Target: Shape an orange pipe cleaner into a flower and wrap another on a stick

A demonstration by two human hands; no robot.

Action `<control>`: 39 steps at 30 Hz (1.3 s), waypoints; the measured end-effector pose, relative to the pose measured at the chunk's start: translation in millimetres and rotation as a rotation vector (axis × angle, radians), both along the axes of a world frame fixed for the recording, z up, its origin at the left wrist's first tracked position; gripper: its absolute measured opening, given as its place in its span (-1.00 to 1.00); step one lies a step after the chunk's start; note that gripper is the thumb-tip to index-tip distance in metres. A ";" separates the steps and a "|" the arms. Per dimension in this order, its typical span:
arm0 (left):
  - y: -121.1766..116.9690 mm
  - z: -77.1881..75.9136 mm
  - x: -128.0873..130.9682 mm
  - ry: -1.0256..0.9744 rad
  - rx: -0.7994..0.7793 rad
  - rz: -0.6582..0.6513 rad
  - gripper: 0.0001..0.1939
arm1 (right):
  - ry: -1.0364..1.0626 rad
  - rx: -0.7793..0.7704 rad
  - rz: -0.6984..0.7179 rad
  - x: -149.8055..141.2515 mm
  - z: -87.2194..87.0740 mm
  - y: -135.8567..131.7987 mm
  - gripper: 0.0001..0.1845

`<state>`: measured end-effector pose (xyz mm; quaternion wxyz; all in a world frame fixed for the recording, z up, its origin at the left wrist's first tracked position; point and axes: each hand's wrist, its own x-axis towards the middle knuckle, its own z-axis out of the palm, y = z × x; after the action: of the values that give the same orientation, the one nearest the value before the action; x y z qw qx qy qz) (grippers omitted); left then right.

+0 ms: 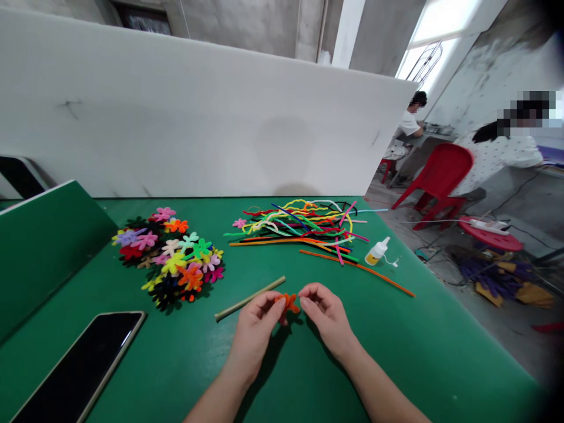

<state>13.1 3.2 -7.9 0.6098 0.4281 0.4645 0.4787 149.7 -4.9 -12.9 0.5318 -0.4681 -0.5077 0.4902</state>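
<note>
My left hand point(257, 322) and my right hand point(323, 311) meet over the green table point(396, 352), both pinched on a small orange pipe-cleaner flower point(288, 302) held between their fingertips. A green stick point(249, 298) lies on the table just left of my left hand, its near end close to the knuckles. A long orange pipe cleaner point(358, 272) lies beyond my right hand.
A heap of coloured felt flowers point(171, 257) sits at mid left, a tangle of coloured pipe cleaners point(304, 226) at the back, a small glue bottle point(377, 251) beside it. A phone point(79, 370) lies near left. A white board stands behind. Two people sit far right by a red chair point(440, 176).
</note>
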 end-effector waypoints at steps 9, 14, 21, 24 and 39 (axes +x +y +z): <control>-3.0 2.3 0.5 0.410 0.507 0.025 -0.88 | -0.311 0.104 -0.027 -3.9 1.1 -4.6 -0.88; -3.7 5.8 2.1 0.440 0.540 -0.027 -0.87 | -0.322 0.109 -0.020 -3.4 1.8 -4.1 -0.89; -4.5 2.5 2.2 0.477 0.505 -0.022 -0.90 | -0.177 0.034 0.028 -4.2 4.2 -3.9 -0.85; -3.9 3.7 2.6 0.466 0.479 -0.023 -0.91 | -0.078 -0.001 0.041 -3.9 3.2 -3.3 -0.83; -3.2 0.8 1.6 0.279 0.267 -0.011 -0.91 | 0.139 -0.125 0.013 -7.9 1.1 -2.1 -0.73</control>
<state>14.7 0.0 -7.1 0.4798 0.5700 0.4746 0.4687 141.8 -6.9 -11.7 0.5323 -0.4618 -0.4412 0.5557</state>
